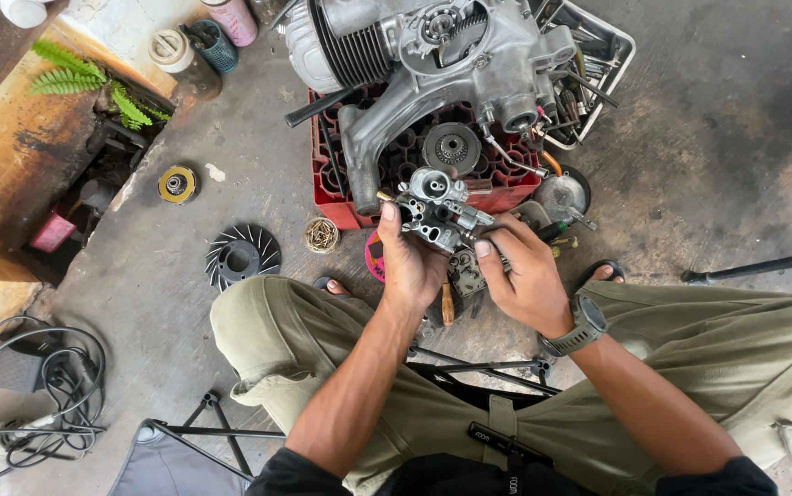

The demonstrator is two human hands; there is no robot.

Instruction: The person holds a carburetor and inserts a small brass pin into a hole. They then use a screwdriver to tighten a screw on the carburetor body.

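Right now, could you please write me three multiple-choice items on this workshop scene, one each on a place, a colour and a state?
1. Where does the engine rest?
A. on a red crate
B. on a bench
C. on the person's lap

2. What colour is the crate?
A. blue
B. red
C. green

3. How is the carburetor held?
A. lying on the floor
B. in one hand only
C. between both hands

Answers:
1 A: the engine sits on top of the crate on the floor.
2 B: its walls show red below the engine.
3 C: the left hand grips it and the right hand has fingertips on it.
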